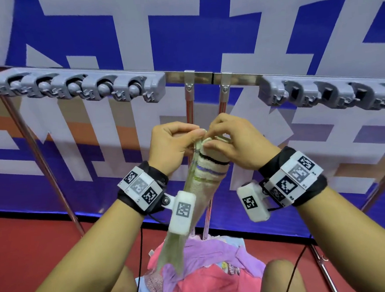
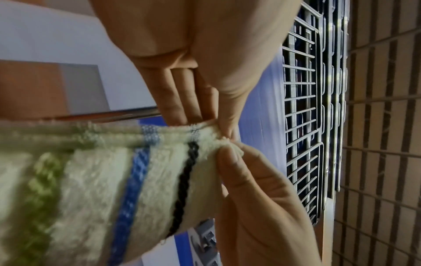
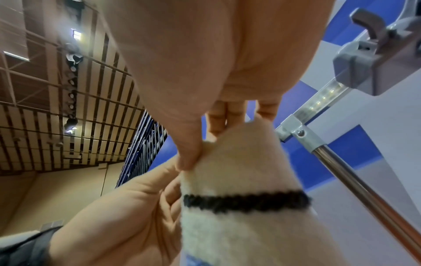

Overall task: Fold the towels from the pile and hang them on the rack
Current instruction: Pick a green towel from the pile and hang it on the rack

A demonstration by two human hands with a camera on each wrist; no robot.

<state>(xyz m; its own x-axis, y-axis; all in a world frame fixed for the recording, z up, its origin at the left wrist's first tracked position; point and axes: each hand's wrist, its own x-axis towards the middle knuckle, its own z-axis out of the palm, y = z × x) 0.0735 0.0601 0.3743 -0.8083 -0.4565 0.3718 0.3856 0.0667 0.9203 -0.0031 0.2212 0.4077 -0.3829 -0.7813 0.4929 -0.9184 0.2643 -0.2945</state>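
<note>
A cream towel (image 1: pixel 202 174) with black, blue and green stripes hangs from both hands in front of the rack. My left hand (image 1: pixel 175 142) pinches its top edge on the left, and my right hand (image 1: pixel 230 141) pinches the same edge on the right, the fingers of both hands meeting. The left wrist view shows the striped towel (image 2: pixel 114 180) bunched at the fingertips. In the right wrist view the towel (image 3: pixel 239 180) is pinched between thumb and fingers. The towel's lower end trails down to the pile (image 1: pixel 207 272) of pink and purple towels. The rack's steel bar (image 1: pixel 205 76) runs above the hands.
Grey clip holders (image 1: pixel 80 87) sit on the bar at left, and more grey holders (image 1: pixel 320 93) at right. Two vertical steel tubes (image 1: pixel 189 105) drop behind the hands. Slanted rack legs (image 1: pixel 39 156) stand on the red floor. A blue and white banner covers the wall.
</note>
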